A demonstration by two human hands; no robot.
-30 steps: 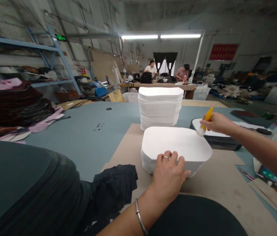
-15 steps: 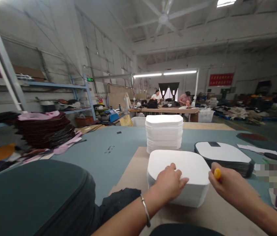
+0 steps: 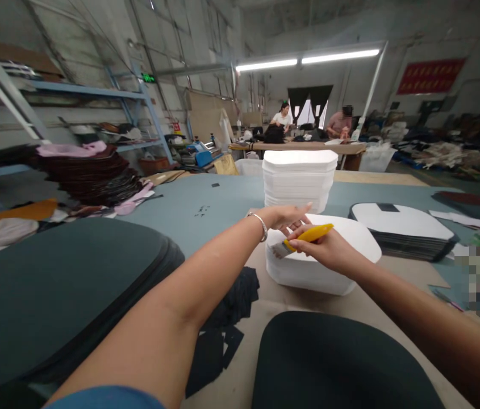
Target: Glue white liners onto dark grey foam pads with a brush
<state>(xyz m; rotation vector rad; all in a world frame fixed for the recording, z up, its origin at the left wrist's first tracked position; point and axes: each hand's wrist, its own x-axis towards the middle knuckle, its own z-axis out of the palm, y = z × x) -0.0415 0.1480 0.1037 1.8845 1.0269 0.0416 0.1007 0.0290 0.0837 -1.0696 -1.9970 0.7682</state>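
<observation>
My right hand (image 3: 322, 247) is closed round a paintbrush (image 3: 314, 232) with a yellow handle. The brush's bristles point down and left, at the left edge of a stack of white rounded sheets (image 3: 357, 241). Just behind the brush, my left hand (image 3: 286, 217) reaches over that same stack with fingers stretched and thumb out. Its fingertips are partly hidden by my right hand, so I cannot tell whether they touch the top sheet. Closer to me lies a dark rounded panel (image 3: 333, 363) on brown board.
A second white stack (image 3: 299, 179) stands behind the first. Dark panels are piled high at left (image 3: 65, 289), near small dark fabric pieces (image 3: 209, 358). On the right sits a pile topped with a white sheet (image 3: 405, 224). Two people work at a far table (image 3: 299, 146).
My left hand has moved from the stack's top towards its left side. My right hand has brought the brush across from the right. The view has tilted down.
</observation>
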